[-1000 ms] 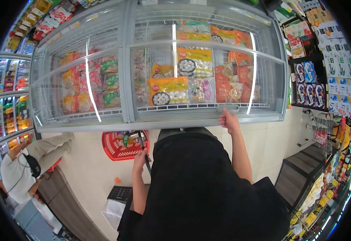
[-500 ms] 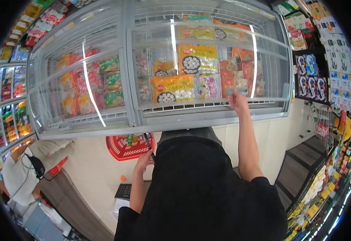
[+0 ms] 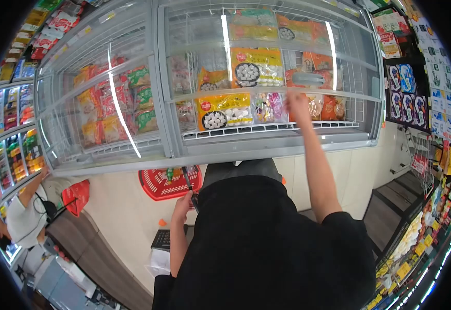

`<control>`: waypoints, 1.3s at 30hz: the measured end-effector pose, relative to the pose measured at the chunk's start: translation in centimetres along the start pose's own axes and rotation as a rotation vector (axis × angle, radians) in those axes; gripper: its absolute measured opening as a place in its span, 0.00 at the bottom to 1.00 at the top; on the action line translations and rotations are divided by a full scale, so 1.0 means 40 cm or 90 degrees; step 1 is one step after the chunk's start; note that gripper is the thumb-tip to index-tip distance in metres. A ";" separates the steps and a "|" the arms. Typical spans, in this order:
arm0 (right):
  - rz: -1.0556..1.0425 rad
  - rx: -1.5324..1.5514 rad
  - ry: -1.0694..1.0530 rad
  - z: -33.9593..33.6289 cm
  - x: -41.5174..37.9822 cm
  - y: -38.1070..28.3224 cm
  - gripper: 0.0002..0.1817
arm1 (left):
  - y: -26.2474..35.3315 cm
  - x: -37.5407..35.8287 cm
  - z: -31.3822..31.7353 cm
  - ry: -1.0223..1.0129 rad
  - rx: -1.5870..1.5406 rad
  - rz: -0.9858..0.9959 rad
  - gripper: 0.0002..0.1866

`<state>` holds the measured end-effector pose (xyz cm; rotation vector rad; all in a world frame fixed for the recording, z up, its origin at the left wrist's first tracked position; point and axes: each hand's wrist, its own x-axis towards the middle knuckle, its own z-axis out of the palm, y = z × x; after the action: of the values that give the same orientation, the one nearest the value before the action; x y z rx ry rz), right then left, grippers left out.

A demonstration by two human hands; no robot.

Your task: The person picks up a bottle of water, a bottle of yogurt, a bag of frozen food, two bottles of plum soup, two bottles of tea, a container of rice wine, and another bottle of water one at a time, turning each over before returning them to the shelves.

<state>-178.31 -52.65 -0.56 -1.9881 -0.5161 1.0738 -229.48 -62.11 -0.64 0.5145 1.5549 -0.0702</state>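
My right hand [image 3: 297, 107] is over the front part of the freezer, just below the grey oval handle [image 3: 308, 79] of the sliding glass lid [image 3: 184, 97]. Its fingers look bent and are blurred. Beneath and beside it lie an orange bag [image 3: 333, 107], a purple-and-white bag [image 3: 269, 107] and a yellow bag with white balls [image 3: 225, 110]. Low at the left, my left hand [image 3: 182, 205] is closed round the black handle [image 3: 188, 181] of a red basket [image 3: 158, 187], which holds a green-capped item.
The chest freezer's grey front rim [image 3: 282, 150] runs across in front of me. Another person [image 3: 25, 217] stands at the far left by drink shelves, near a red bag [image 3: 75, 197]. Boxed goods [image 3: 406, 108] stand at the right, with a wire rack [image 3: 419, 155] below.
The glass lid and its handle have moved away from me, uncovering the front bags. My right hand has moved slightly up and left, off the handle. The person at the left has shifted.
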 end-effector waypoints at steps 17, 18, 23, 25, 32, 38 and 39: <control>0.225 -0.208 -0.259 0.324 0.097 0.255 0.27 | -0.086 -0.103 0.014 0.252 -0.022 0.120 0.16; 0.197 -0.118 -0.246 0.313 0.090 0.237 0.24 | -0.083 -0.099 0.015 0.265 -0.035 0.142 0.15; 0.099 0.082 -0.225 0.275 -0.023 0.134 0.15 | -0.007 -0.075 0.041 0.296 -0.015 0.280 0.14; 0.101 0.100 -0.194 0.262 -0.120 0.079 0.13 | 0.066 -0.083 0.068 0.285 -0.024 0.326 0.13; 0.118 0.340 -0.107 0.183 -0.359 -0.011 0.15 | 0.259 -0.055 0.187 0.116 -0.062 0.482 0.12; -0.052 0.016 -0.237 0.055 -0.509 -0.071 0.14 | 0.359 0.000 0.250 0.058 0.012 0.450 0.16; -0.050 0.017 -0.235 0.033 -0.535 -0.113 0.14 | 0.365 0.010 0.254 0.009 -0.007 0.438 0.18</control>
<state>-191.23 -63.51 13.43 -1.7363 -0.7622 1.3979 -214.74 -52.61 2.24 1.0149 1.3177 0.4684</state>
